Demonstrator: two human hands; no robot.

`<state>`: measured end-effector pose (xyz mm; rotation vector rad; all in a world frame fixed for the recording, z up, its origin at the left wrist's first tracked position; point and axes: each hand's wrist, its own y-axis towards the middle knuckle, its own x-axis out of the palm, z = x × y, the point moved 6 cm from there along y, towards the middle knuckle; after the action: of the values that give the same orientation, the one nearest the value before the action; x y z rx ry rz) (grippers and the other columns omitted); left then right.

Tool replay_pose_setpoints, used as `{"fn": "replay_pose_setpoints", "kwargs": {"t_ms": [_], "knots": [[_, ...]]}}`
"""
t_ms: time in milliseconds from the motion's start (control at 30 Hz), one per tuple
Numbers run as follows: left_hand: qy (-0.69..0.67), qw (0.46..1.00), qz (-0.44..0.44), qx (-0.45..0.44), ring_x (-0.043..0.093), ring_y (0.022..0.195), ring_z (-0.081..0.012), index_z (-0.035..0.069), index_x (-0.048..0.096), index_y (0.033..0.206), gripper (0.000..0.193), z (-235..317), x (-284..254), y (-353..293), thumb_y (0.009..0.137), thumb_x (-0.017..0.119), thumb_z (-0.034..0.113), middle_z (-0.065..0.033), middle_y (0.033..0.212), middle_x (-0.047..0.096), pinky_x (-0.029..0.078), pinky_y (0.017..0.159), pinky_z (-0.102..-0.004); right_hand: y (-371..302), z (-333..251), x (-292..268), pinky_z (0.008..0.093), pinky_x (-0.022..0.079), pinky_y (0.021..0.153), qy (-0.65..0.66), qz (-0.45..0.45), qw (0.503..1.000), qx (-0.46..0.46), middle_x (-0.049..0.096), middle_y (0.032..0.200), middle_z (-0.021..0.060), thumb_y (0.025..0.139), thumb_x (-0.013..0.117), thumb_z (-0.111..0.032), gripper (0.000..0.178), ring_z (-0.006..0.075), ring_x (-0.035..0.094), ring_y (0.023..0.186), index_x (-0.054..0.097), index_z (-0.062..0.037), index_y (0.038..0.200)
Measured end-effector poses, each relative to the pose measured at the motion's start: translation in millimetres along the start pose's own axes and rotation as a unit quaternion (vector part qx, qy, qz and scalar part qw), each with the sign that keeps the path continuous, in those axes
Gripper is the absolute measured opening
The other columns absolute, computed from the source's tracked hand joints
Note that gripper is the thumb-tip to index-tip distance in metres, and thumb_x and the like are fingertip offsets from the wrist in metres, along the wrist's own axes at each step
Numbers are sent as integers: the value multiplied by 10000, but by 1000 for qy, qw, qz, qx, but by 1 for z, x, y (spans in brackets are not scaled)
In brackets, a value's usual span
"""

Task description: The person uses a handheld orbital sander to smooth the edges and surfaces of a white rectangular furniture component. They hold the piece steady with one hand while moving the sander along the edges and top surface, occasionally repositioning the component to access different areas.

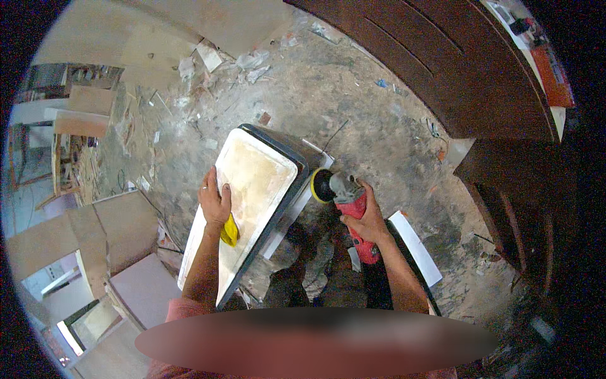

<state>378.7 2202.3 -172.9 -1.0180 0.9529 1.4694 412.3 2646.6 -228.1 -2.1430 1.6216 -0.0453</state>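
Observation:
A pale cream panel (255, 167) with a rounded white border lies tilted in front of me, on top of a dark-edged box-like piece (305, 172). My left hand (215, 201) rests at the panel's left edge, fingers stretched out and the thumb apart on its face. Beside that wrist a yellow cloth (229, 232) lies on the panel. My right hand (369, 218) is wrapped round the red body of a power polisher (353, 208). Its round yellow-rimmed pad (322, 185) is close to the panel's right side, apart from the cream face.
Dusty floor (366, 132) is littered with scraps and crumpled plastic (254, 61). Dark brown wooden panels (435, 57) stand along the right. Boards and cabinet-like pieces (129, 218) crowd the left. A white strip (416, 248) lies by my right forearm.

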Motion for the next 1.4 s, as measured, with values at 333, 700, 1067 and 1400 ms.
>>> {"fn": "replay_pose_setpoints", "kwargs": {"t_ms": [333,700,1067,1400], "knots": [[-2,1000,6,13,497,1333,-453,57,429,1556,638,1,-1,0,980,572,291,-280,1465,516,361,1125,-525,-7,-4,39,463,364,1188,111,72,990,53,491,1494,241,723,878,-215,1096,378,480,1406,223,-97,1593],[-5,998,21,51,469,1381,-457,29,393,1572,664,-7,6,-2,1000,552,327,-285,1515,486,298,1157,-577,-94,9,110,473,475,1078,29,110,987,113,629,1277,181,742,893,-283,1154,345,631,1175,173,-124,1629],[-40,958,-29,281,430,1423,-436,45,527,1457,614,112,-25,-5,893,701,214,-234,1495,519,297,1183,-541,-197,15,51,446,389,1170,196,309,928,64,437,1524,200,712,877,-123,1136,326,493,1377,187,-112,1614],[102,939,-146,293,257,1543,-415,-7,389,1548,789,205,53,-26,878,686,286,-256,1651,271,243,1239,-569,-195,52,-46,403,492,1052,451,351,819,46,498,1437,121,762,839,-52,1058,289,567,1234,235,-152,1625]]}}
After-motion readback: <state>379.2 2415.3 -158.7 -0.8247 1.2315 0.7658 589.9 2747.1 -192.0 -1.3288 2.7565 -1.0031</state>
